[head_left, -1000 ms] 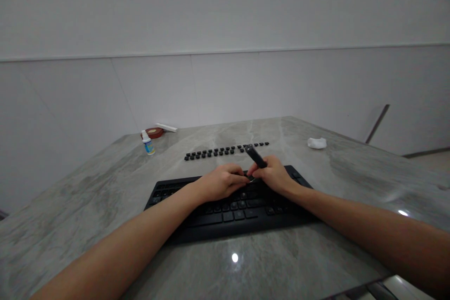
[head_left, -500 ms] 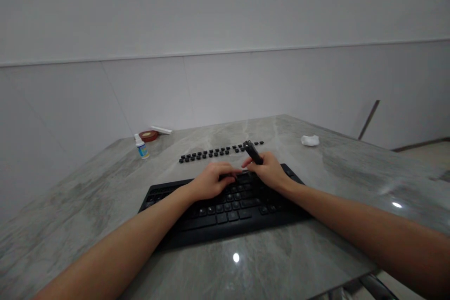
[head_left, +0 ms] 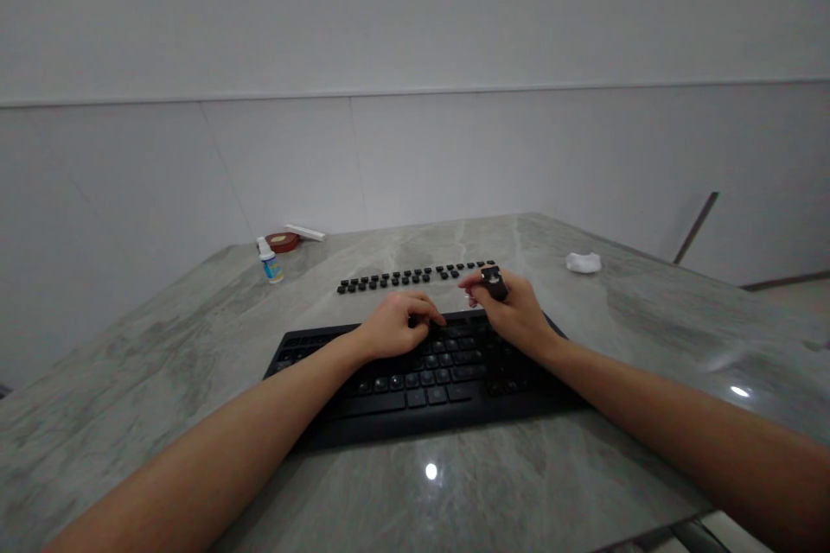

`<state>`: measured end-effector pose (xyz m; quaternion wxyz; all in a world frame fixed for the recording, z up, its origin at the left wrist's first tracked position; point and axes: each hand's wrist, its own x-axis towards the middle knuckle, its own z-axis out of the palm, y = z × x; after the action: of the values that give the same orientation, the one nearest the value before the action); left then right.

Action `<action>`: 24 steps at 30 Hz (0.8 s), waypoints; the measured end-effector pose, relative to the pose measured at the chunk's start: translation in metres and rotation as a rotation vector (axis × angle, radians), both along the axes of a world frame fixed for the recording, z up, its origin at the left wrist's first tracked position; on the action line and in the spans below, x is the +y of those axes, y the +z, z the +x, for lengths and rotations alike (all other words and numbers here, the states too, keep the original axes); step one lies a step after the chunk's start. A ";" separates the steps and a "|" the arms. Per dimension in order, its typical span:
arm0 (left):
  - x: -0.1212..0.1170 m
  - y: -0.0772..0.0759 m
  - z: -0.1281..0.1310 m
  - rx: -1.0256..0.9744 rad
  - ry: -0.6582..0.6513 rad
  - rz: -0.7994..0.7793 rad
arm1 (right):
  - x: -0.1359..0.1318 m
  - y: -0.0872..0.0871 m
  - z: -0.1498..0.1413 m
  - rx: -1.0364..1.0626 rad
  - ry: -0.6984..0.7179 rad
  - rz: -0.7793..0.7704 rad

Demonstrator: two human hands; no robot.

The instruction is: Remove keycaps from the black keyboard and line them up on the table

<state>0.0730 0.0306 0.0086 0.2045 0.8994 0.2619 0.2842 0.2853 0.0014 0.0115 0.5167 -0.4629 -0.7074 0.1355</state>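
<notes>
A black keyboard [head_left: 415,376] lies on the grey marbled table [head_left: 194,337] in front of me. My left hand [head_left: 392,327] rests on the keyboard's upper rows with its fingers curled downward. My right hand [head_left: 509,307] is raised over the keyboard's top right part and is closed on a small black tool [head_left: 494,282], held end-on toward me. Beyond the keyboard a row of several loose black keycaps [head_left: 415,276] lies on the table.
A small white bottle with a blue label [head_left: 271,262] stands at the far left, beside a brown round object [head_left: 284,241] and a white strip [head_left: 307,232]. A crumpled white wad [head_left: 584,262] lies at the far right. A white wall runs behind the table.
My right hand has lifted off the keys and swung the tool from slanting up-left to pointing end-on toward me. My left hand has drawn slightly apart from the right one.
</notes>
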 end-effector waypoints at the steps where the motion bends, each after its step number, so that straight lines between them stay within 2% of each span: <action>1: 0.001 -0.001 0.000 -0.012 -0.001 -0.004 | 0.000 -0.001 0.000 -0.002 0.008 -0.005; 5: 0.004 -0.004 0.000 -0.069 0.013 -0.048 | -0.002 0.001 -0.001 -0.079 0.007 0.009; 10: 0.002 -0.004 0.000 -0.122 0.023 -0.088 | -0.001 0.003 0.000 -0.133 0.012 0.099; 15: 0.000 -0.002 0.000 -0.191 -0.015 -0.097 | 0.001 -0.002 0.002 -0.126 0.083 0.036; 19: 0.002 -0.004 -0.002 -0.235 -0.021 -0.089 | -0.003 -0.002 0.000 -0.267 0.175 0.029; 24: 0.004 -0.005 -0.003 -0.276 -0.019 -0.060 | -0.005 -0.002 -0.005 -0.362 0.182 -0.045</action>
<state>0.0698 0.0349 0.0038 0.2678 0.8477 0.2313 0.3953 0.2806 -0.0032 0.0096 0.3564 -0.4254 -0.8243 0.1121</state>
